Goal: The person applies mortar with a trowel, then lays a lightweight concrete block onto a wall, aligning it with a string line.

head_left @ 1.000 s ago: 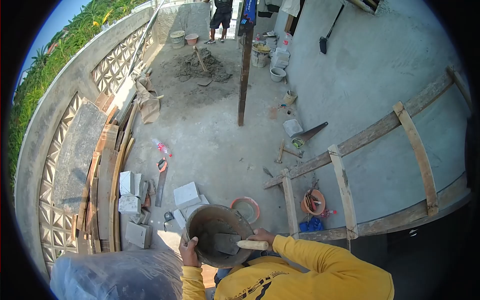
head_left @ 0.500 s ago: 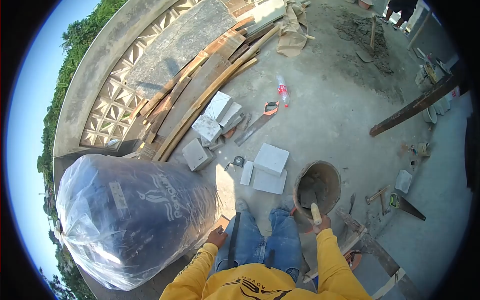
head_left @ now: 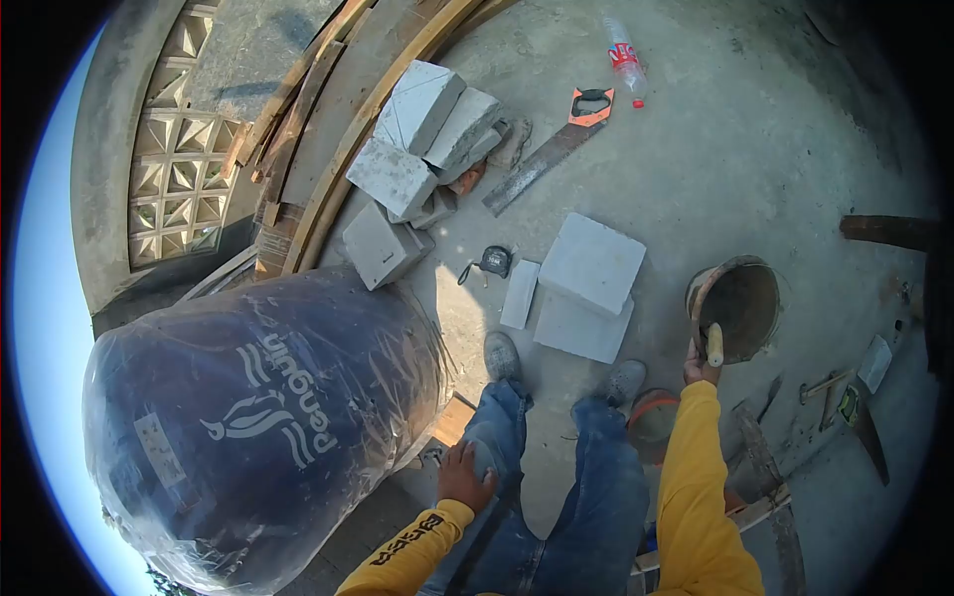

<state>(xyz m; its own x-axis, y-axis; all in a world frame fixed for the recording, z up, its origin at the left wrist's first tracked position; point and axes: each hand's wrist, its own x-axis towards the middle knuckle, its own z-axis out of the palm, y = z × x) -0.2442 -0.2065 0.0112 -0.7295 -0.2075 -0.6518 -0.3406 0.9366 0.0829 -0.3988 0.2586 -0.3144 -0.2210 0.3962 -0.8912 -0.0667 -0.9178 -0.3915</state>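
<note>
My right hand [head_left: 702, 366] is closed at the near rim of a dark bucket [head_left: 773, 308], beside a pale wooden tool handle [head_left: 715, 345] that sticks up over the rim. Whatever that handle belongs to is lost in the bucket's shadow. My left hand [head_left: 465, 479] lies on my left knee with its fingers stretched out, holding nothing. Between my right forearm and my right shoe sits an orange-rimmed container [head_left: 653, 422]. Ahead of my shoes are pale blocks [head_left: 593, 260], a thin block piece [head_left: 520, 294] and a tape measure [head_left: 494, 260].
A big plastic-wrapped dark tank [head_left: 268, 417] fills the left side. Stacked blocks [head_left: 393, 179] lie beside long planks [head_left: 343, 164]. A handsaw [head_left: 552, 159] and a plastic bottle [head_left: 625, 62] are farther out. At right are a hammer [head_left: 825, 385] and another saw [head_left: 865, 432].
My view has tilted down and come closer to the floor. The bucket has shifted away from me with my right hand at its rim. My left hand has come onto my knee.
</note>
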